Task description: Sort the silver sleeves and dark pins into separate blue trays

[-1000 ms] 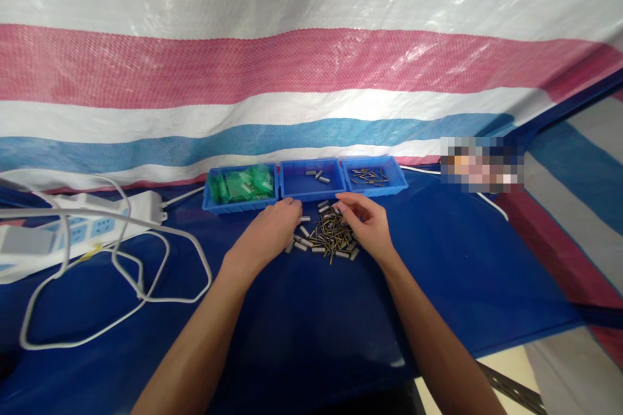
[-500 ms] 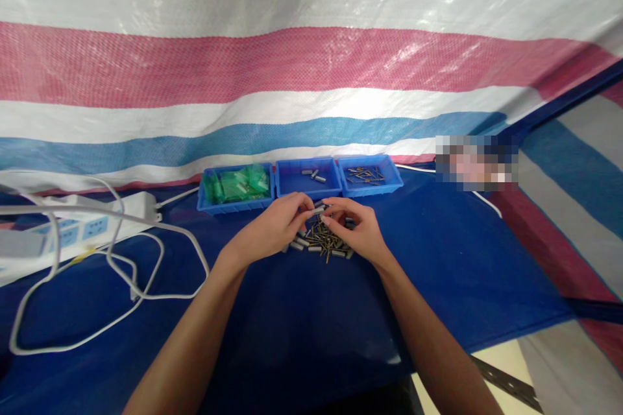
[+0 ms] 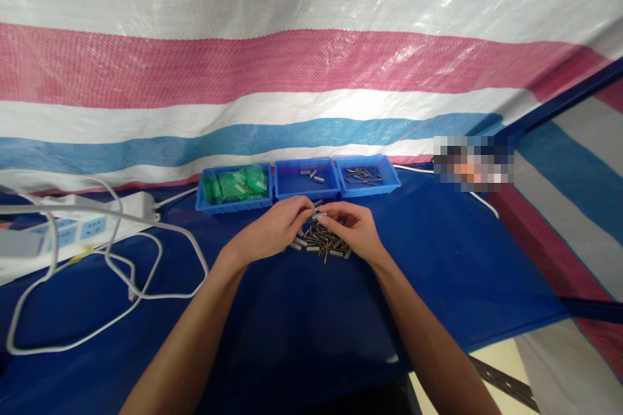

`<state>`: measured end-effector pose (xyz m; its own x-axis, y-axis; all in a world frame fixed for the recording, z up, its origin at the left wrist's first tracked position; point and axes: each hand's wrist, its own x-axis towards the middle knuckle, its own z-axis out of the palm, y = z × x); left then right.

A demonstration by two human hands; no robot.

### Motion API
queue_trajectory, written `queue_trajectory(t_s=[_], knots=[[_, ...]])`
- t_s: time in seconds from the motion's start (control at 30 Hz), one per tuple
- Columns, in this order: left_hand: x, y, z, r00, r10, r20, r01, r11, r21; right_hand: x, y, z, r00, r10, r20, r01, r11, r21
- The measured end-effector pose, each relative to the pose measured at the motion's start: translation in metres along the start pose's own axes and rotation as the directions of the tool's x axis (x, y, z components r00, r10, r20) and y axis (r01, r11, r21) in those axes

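Over a pile of brass-coloured screws [image 3: 324,240] and small grey metal cylinders [image 3: 312,248], my two hands are close together. My right hand [image 3: 354,225] pinches one short grey cylinder [image 3: 318,216] between thumb and fingers. My left hand [image 3: 275,225] has its thumb and fingertips drawn together just left of that cylinder; what they hold, if anything, is too small to make out. Both hands partly cover the pile.
Behind the hands stand three blue bins: one with green plastic packets [image 3: 238,185], a middle bin [image 3: 287,189] with a few grey cylinders, and a right bin [image 3: 392,187] with several screws. A white power strip [image 3: 124,211] and looped cable [image 3: 160,298] lie left.
The grey cylinder between my fingertips has tilted and sits slightly lower. My left fingertips have drawn a little away from it. The bins and pile look the same.
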<state>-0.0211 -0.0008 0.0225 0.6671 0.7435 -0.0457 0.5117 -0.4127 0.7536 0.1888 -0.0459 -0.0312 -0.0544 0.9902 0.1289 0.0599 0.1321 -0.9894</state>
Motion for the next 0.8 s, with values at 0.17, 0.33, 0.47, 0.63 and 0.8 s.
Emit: queue_trajectory(t_s=[0.17,0.33,0.47,0.63,0.8], knots=[[-0.003,-0.006,-0.006,1.000,0.009,-0.009,-0.007,0.991,0.130,0.001,-0.001,-0.004,0.999,-0.043,-0.025,0.041,0.995,-0.087],[-0.016,-0.013,-0.015,0.995,-0.052,0.084,0.029,0.967,0.254,0.001,0.001,-0.004,0.991,-0.103,-0.080,0.089,0.982,-0.164],[-0.023,-0.014,-0.016,0.988,-0.084,0.130,0.042,0.956,0.291,0.001,0.003,-0.001,0.988,-0.120,-0.097,0.109,0.988,-0.112],[-0.023,-0.012,-0.013,0.971,-0.181,0.158,0.122,0.939,0.322,0.002,0.002,-0.003,0.992,-0.110,-0.062,0.103,0.990,-0.097],[-0.019,-0.015,-0.005,0.966,-0.206,0.157,0.141,0.927,0.348,0.002,0.001,-0.005,0.991,-0.100,-0.086,0.089,0.989,-0.121]])
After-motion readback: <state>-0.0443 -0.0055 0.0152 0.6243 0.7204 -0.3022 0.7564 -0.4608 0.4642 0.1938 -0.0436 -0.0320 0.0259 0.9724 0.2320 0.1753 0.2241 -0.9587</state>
